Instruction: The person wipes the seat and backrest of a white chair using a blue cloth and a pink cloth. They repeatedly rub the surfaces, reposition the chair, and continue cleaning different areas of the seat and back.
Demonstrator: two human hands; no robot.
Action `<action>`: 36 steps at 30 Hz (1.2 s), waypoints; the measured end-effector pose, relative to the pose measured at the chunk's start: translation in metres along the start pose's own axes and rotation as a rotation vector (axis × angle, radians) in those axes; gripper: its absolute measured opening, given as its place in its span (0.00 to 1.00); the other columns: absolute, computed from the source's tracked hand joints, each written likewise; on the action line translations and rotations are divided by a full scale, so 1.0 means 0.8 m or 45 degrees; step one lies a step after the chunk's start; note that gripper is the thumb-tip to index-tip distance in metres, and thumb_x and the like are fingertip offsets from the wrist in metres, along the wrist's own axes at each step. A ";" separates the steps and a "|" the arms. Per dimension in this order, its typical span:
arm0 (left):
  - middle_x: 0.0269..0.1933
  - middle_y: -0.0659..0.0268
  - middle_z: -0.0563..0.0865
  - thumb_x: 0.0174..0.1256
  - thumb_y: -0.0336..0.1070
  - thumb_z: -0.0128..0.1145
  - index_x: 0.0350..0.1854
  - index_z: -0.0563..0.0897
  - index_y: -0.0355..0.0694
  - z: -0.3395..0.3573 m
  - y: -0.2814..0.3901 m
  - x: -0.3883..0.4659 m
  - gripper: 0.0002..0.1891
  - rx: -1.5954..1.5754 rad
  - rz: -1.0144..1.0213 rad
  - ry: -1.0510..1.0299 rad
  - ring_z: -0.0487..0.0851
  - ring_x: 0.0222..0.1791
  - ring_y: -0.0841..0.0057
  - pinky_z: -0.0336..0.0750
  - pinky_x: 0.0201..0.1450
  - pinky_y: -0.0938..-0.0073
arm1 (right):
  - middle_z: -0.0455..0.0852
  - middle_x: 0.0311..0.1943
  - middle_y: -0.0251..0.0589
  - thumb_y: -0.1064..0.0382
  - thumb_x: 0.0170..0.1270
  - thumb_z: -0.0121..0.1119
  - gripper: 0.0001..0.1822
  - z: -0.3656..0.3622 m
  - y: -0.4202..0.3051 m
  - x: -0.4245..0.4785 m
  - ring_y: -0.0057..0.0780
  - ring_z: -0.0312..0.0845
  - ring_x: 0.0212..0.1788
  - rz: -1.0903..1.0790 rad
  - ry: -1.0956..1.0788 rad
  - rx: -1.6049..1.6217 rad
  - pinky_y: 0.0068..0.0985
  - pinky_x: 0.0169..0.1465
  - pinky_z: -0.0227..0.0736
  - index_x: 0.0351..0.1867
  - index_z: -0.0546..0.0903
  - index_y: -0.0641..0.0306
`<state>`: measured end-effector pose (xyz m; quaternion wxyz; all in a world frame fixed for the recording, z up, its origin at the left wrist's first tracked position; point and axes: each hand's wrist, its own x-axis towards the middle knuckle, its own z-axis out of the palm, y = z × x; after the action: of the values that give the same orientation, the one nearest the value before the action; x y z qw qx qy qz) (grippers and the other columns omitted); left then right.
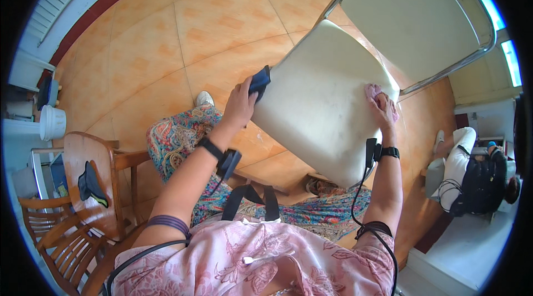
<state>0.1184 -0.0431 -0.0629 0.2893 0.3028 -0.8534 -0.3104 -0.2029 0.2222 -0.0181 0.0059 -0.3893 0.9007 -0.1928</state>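
Note:
Before me stands a chair with a cream padded seat [316, 96], a cream backrest [412, 17] and a chrome tube frame [449, 72]. A few faint grey marks show on the seat. My left hand [240, 102] grips a dark blue item [260, 81], perhaps a folded cloth or sponge, at the seat's left edge. On the right side of the seat my right hand [384, 109] holds a pink cloth [373, 90], bunched under the fingers and pressed on the cushion. The underside of each hand is hidden.
Wooden chairs [66, 246] and a small wooden table [89, 171] bearing a dark cap-like item [90, 185] stand at the left. A white bucket [53, 122] is beyond them. Another person [474, 175] sits at the right. Orange tiles [225, 17] cover the floor.

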 end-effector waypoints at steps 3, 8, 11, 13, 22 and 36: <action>0.42 0.48 0.81 0.64 0.41 0.46 0.47 0.72 0.34 -0.016 0.029 0.061 0.16 0.108 -0.398 -0.444 0.78 0.45 0.54 0.71 0.47 0.59 | 0.72 0.35 0.40 0.48 0.51 0.58 0.18 0.010 -0.008 -0.011 0.39 0.67 0.42 -0.219 0.042 0.049 0.30 0.48 0.58 0.30 0.73 0.61; 0.41 0.47 0.81 0.64 0.44 0.43 0.41 0.76 0.34 -0.016 0.038 0.094 0.17 0.307 -0.433 -0.517 0.78 0.45 0.53 0.71 0.46 0.58 | 0.66 0.57 0.48 0.47 0.51 0.61 0.26 0.031 -0.042 -0.017 0.48 0.42 0.69 0.127 -0.124 -0.148 0.47 0.65 0.41 0.45 0.70 0.61; 0.40 0.46 0.81 0.65 0.43 0.43 0.44 0.75 0.33 -0.011 -0.014 0.027 0.17 -0.124 -0.335 -0.217 0.77 0.45 0.51 0.71 0.46 0.58 | 0.62 0.61 0.48 0.45 0.50 0.60 0.31 0.033 -0.042 -0.025 0.46 0.42 0.69 0.219 -0.009 -0.247 0.47 0.66 0.40 0.50 0.68 0.64; 0.40 0.45 0.81 0.65 0.41 0.43 0.45 0.74 0.32 -0.019 -0.048 -0.017 0.17 -0.174 -0.345 -0.125 0.77 0.45 0.50 0.71 0.45 0.59 | 0.60 0.62 0.48 0.44 0.50 0.60 0.34 0.029 -0.054 -0.029 0.46 0.41 0.69 0.253 -0.046 -0.242 0.47 0.66 0.39 0.52 0.66 0.65; 0.39 0.45 0.81 0.61 0.49 0.47 0.42 0.76 0.31 -0.004 0.051 0.112 0.22 0.400 -0.280 -0.737 0.79 0.42 0.53 0.71 0.45 0.62 | 0.58 0.62 0.56 0.43 0.48 0.61 0.32 0.038 -0.030 -0.026 0.47 0.43 0.69 0.194 0.025 -0.217 0.45 0.66 0.36 0.47 0.68 0.63; 0.40 0.50 0.82 0.59 0.47 0.49 0.43 0.78 0.32 -0.026 -0.013 0.099 0.21 0.107 -0.376 -0.436 0.80 0.41 0.58 0.72 0.45 0.68 | 0.77 0.43 0.39 0.54 0.42 0.65 0.22 0.059 -0.025 -0.004 0.44 0.66 0.52 0.052 0.216 0.134 0.38 0.57 0.56 0.41 0.75 0.56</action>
<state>0.0848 -0.1119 -0.0329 0.0787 0.3791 -0.8486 -0.3604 -0.1791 0.1958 -0.0548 -0.0461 -0.3522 0.8944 -0.2719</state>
